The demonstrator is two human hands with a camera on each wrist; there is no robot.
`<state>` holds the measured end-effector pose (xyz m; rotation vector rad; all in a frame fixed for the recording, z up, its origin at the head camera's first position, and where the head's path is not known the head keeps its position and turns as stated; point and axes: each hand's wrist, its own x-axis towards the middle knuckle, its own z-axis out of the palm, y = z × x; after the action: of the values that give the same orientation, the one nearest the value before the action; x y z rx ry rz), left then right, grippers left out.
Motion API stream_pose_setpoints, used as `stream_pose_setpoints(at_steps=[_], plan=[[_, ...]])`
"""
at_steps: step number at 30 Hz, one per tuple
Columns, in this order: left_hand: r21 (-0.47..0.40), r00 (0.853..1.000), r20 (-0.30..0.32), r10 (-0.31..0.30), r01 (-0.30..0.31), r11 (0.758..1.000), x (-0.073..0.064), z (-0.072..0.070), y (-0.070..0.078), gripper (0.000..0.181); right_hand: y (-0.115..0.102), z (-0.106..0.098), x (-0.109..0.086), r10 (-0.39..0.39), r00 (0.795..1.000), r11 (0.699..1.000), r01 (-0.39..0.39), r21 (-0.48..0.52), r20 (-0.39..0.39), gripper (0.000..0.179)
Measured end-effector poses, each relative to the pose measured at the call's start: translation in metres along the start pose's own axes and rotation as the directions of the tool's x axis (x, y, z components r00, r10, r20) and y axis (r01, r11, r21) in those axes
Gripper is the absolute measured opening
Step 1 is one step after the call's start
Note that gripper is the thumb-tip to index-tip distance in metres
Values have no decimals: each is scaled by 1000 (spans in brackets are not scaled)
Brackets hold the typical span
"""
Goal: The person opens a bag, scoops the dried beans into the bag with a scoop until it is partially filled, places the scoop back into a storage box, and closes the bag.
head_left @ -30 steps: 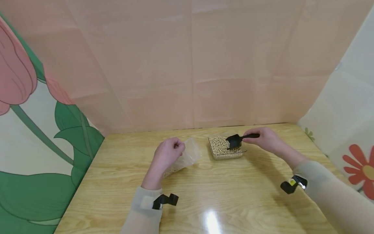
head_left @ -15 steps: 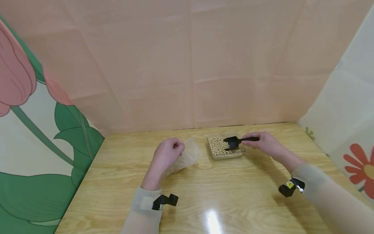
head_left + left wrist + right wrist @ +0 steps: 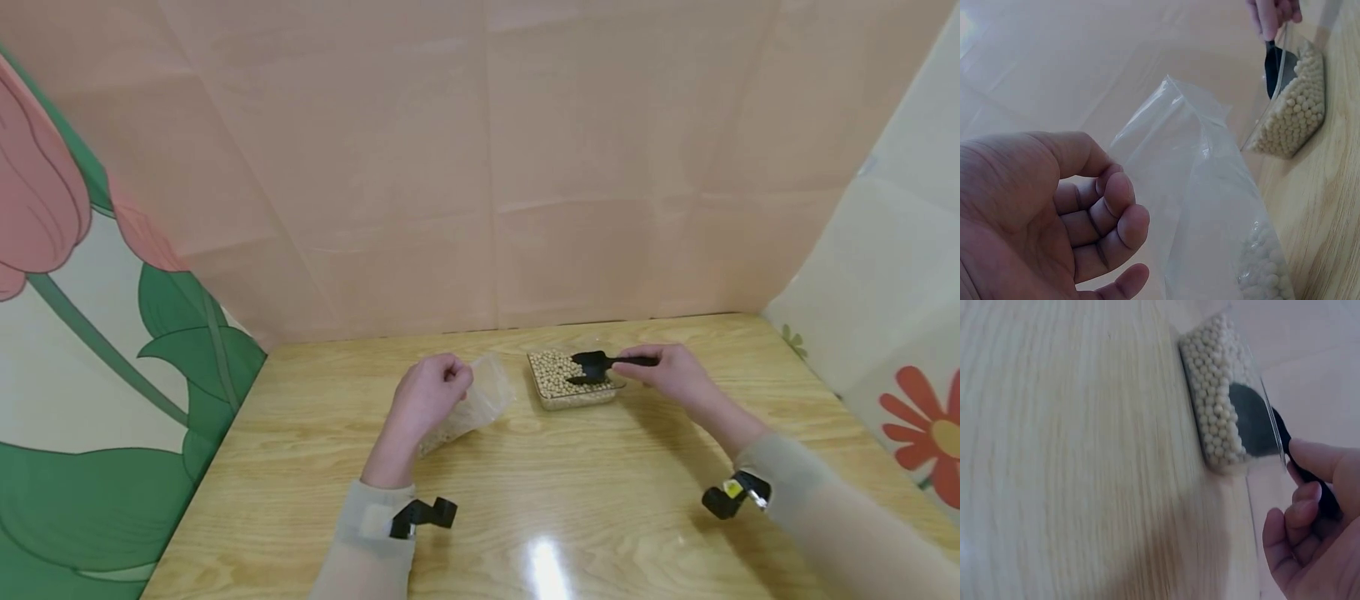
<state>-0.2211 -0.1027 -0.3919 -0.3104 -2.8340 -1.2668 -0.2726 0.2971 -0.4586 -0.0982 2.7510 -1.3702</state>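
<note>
My left hand [image 3: 433,392] pinches the upper edge of a clear plastic bag [image 3: 487,396] between thumb and curled fingers. Pale round beans or beads [image 3: 1263,265] lie low inside the bag in the left wrist view. To its right stands a clear rectangular container [image 3: 577,401] filled with similar pale balls [image 3: 1210,394]. My right hand [image 3: 663,372] grips the handle of a black scoop [image 3: 592,367]. The scoop's blade lies inside the container, its front edge sunk among the balls, as the right wrist view shows through the clear wall.
Bag and container stand on a light wood-grain table [image 3: 570,500]. A pinkish sheet [image 3: 450,208] hangs behind it. Flower-patterned panels flank the table, with a green leaf [image 3: 90,500] at left and a red flower [image 3: 926,425] at right.
My right hand has pushed the scoop leftward and a little lower into the balls. The container has shifted slightly left. My left hand and the bag stay nearly still.
</note>
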Motion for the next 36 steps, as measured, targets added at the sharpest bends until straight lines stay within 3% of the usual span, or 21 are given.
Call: stream_pose_setpoints(at_steps=[7, 18, 27, 36], plan=[[0, 1000, 4, -3, 3, 1000, 0, 1, 1, 27, -10, 9, -9, -31, 998, 998, 28, -60, -47, 52], [-3, 1000, 7, -21, 21, 1000, 1, 2, 2, 26, -7, 20, -7, 94, 994, 994, -90, 63, -64, 55], [-3, 1000, 1, -13, 13, 1000, 0, 3, 3, 26, 1, 25, -6, 21, 998, 999, -18, 43, -67, 54], [1, 1000, -1, -25, 25, 1000, 1, 4, 4, 26, 1, 26, -3, 60, 998, 992, -57, 117, -27, 56]])
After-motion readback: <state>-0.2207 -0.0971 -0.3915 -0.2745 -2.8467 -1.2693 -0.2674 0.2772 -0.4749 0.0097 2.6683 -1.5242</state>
